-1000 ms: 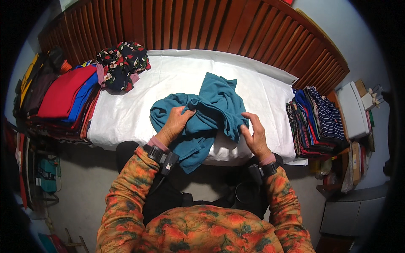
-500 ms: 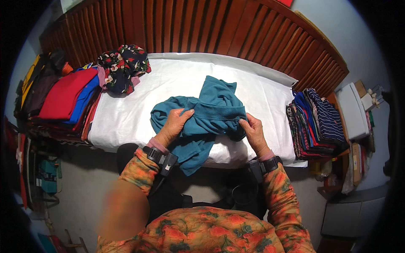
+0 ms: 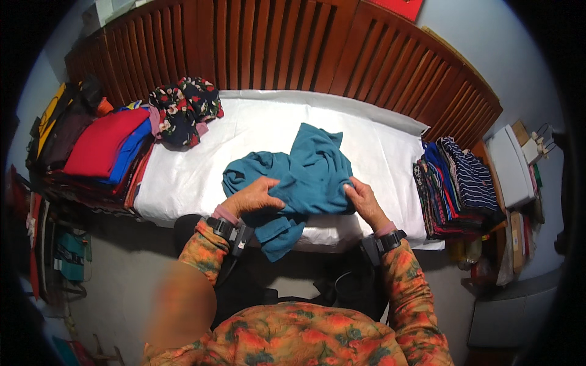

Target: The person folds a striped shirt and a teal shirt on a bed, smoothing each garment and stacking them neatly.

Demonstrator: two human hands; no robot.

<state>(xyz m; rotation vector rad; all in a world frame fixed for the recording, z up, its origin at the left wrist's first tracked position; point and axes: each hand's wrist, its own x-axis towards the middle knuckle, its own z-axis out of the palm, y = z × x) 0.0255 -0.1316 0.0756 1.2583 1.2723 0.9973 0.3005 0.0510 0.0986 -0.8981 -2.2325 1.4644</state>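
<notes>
A crumpled teal garment (image 3: 314, 177) lies on the white sheet in front of me, one sleeve-like part pointing away and another hanging over the near edge. My left hand (image 3: 253, 196) rests on its near left side, thumb and fingers apart on top of the cloth. At the garment's right edge, my right hand (image 3: 365, 201) pinches the fabric between thumb and fingers. The fingertips under that fold are hidden. What kind of garment it is cannot be made out for sure.
A dark floral cloth (image 3: 186, 113) is heaped at the far left, beside folded clothes topped by a red piece (image 3: 104, 143). On the right stands another stack of folded clothes (image 3: 455, 183). A slatted wooden headboard (image 3: 274, 49) runs along the far side.
My left hand has loosened from the fold it held, its fingers now spread on the cloth. The waist-like band has been turned under or smoothed down. The view has tilted slightly.
</notes>
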